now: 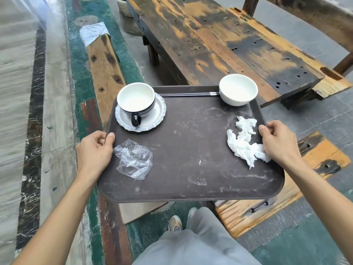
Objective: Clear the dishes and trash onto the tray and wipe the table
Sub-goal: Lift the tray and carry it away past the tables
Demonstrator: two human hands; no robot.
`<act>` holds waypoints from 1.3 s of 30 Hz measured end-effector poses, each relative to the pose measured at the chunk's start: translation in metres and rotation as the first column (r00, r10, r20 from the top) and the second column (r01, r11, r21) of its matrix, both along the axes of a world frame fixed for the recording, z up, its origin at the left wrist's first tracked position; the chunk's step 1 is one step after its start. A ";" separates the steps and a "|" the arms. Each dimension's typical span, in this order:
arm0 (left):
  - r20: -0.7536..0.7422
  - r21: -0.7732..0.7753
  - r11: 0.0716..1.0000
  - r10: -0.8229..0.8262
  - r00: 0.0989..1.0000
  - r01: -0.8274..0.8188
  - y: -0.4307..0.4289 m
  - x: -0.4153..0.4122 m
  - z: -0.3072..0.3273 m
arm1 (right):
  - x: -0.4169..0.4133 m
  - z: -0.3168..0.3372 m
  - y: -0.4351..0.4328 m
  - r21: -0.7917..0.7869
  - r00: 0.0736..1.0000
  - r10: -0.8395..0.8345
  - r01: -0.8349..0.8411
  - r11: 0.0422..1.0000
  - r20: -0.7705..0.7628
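Observation:
I hold a dark brown tray (191,150) up in front of me, above the floor. My left hand (95,150) grips its left rim and my right hand (277,142) grips its right rim, thumbs on top. On the tray stand a black-and-white cup (136,100) on a scalloped white saucer (152,119) at the far left, a white bowl (238,89) at the far right corner, and dark chopsticks (189,94) along the far rim. Crumpled clear plastic (134,159) lies near my left hand. White tissues (245,140) lie by my right hand.
A worn wooden table (219,41) stands ahead to the right. A wooden bench (105,64) with a white cloth (92,33) on its far end runs along the left. Another bench (267,203) sits below the tray at right. My legs and shoes (175,223) are underneath.

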State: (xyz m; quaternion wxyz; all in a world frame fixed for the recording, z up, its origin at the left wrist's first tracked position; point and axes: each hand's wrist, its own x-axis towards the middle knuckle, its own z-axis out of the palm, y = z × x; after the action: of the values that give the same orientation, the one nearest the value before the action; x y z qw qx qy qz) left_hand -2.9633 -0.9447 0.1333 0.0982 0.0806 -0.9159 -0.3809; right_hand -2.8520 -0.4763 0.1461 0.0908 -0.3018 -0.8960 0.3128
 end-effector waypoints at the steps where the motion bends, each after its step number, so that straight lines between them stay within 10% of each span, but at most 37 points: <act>1: 0.000 -0.005 1.000 -0.005 1.000 0.005 0.005 -0.012 -0.002 | -0.009 -0.001 0.004 -0.001 1.000 -0.010 0.010 1.000 0.002; 39: -0.018 -0.004 0.960 -0.281 0.959 0.281 0.171 -0.437 -0.007 | -0.329 -0.008 0.113 -0.017 0.963 -0.268 0.267 0.963 -0.029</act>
State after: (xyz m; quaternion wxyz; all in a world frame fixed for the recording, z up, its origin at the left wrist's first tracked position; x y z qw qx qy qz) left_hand -3.4002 -0.7739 0.1264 0.0517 -0.0540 -0.9173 -0.3911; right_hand -3.1810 -0.3632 0.1382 0.1439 -0.4158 -0.8435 0.3081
